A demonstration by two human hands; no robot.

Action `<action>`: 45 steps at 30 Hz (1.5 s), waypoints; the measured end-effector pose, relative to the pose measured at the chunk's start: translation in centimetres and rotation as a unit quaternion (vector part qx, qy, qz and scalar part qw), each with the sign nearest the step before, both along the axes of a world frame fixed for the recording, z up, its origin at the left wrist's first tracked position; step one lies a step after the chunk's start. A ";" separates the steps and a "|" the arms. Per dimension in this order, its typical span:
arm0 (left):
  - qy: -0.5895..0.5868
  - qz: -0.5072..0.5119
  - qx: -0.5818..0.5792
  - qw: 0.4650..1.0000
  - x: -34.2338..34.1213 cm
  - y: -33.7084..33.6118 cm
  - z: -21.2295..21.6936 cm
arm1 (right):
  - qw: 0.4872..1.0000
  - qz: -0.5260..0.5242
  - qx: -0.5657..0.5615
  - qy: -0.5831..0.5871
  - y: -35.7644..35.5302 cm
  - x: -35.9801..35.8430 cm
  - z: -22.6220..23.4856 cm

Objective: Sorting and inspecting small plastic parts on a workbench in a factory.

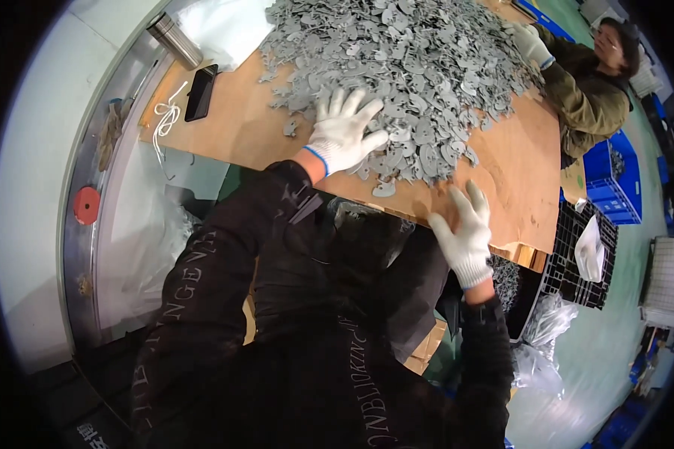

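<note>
Dull grey parts (419,75) heaped thick, our left hand (344,137) fanned over them, right hand (466,234) wide by table (520,161) edge, bare room either side

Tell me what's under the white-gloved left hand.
Small flat grey pieces show around the white-gloved left hand, with the brown wooden tabletop beside its wrist; whatever lies directly beneath is covered.

You have a bare wooden top on your bench (236,138), with a pale wall (26,187) left of it and a grey metal rail (79,299) running between them. Right of the bench, your green floor (588,340) shines under light. A black grid (565,273) and blue crate (614,203) sit near that side; a pale rack (665,288) stands farther from the bench.
</note>
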State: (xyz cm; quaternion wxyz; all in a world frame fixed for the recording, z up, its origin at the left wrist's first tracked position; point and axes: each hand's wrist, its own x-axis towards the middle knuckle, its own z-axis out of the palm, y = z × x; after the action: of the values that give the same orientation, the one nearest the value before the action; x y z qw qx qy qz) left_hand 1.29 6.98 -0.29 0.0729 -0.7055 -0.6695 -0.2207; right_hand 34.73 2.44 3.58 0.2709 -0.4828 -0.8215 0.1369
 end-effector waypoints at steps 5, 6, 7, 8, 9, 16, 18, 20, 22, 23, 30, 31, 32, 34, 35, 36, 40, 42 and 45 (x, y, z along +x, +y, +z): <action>-0.044 -0.007 -0.019 0.999 -0.4 5.1 3.4 | 0.995 -0.075 0.043 -0.055 6.4 -5.7 -3.0; -0.081 -0.020 -0.012 0.996 -1.1 6.5 3.9 | 0.995 -0.072 0.044 -0.057 6.7 -6.1 -3.7; -0.117 -0.034 -0.004 0.993 -1.5 7.8 4.4 | 0.995 -0.087 0.041 -0.030 7.0 -6.5 -4.3; -0.120 -0.034 -0.002 0.992 -1.3 9.4 4.9 | 0.994 -0.101 0.039 -0.004 7.5 -6.7 -4.9; -0.088 -0.019 -0.059 0.994 -0.7 11.3 5.6 | 0.992 -0.117 0.040 0.022 8.2 -6.7 -5.1; 0.070 0.005 -0.176 0.982 2.1 17.6 4.8 | 0.992 -0.112 0.005 0.050 8.0 -6.7 -3.2; 0.069 -0.042 -0.128 0.988 2.0 18.9 3.7 | 0.993 -0.111 0.017 0.042 7.8 -7.1 -2.3; 0.066 -0.073 -0.086 0.991 1.6 18.7 2.4 | 0.993 -0.106 0.040 0.016 7.6 -7.0 -3.1; 0.079 -0.047 -0.079 0.993 0.4 18.6 1.0 | 0.995 -0.087 0.040 0.033 7.6 -7.7 -3.1; 0.078 -0.057 -0.090 0.991 0.3 18.5 1.6 | 0.993 -0.102 0.057 0.029 7.3 -7.7 -3.2; -0.263 -0.061 -0.171 0.948 -2.8 16.7 7.9 | 0.983 -0.150 0.027 0.105 7.4 -7.2 -4.3; -0.353 -0.063 -0.178 0.917 -3.5 16.5 8.0 | 0.954 -0.174 -0.042 0.239 8.0 -7.0 -4.2; -0.352 -0.063 -0.177 0.917 -4.4 16.2 7.7 | 0.903 -0.194 -0.111 0.367 8.4 -6.9 -4.0; -0.384 -0.074 -0.179 0.903 -6.6 15.4 6.1 | 0.829 -0.206 -0.184 0.486 9.3 -6.5 -3.4; -0.400 -0.077 -0.183 0.895 -7.3 15.2 5.2 | 0.826 -0.205 -0.208 0.483 9.9 -5.9 -2.9; -0.402 -0.068 -0.186 0.894 -7.8 15.6 4.3 | 0.822 -0.203 -0.235 0.478 10.5 -5.3 -2.4; -0.558 -0.085 -0.195 0.802 -10.6 14.2 3.5 | 0.934 -0.104 -0.125 0.318 12.3 -5.8 0.1; -0.522 -0.012 -0.211 0.827 -9.8 13.2 5.7 | 0.921 -0.128 -0.149 0.336 12.5 -8.7 2.9; -0.595 0.015 -0.222 0.772 -10.0 11.7 6.4 | 0.985 -0.070 -0.002 0.157 17.1 -10.0 1.5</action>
State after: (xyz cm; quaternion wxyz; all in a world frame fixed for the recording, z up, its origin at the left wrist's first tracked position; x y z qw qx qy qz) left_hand -8.66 18.71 6.06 -0.4955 -0.4201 -0.6198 -0.4403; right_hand 24.71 19.57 5.12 0.4043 -0.5124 -0.7325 0.1935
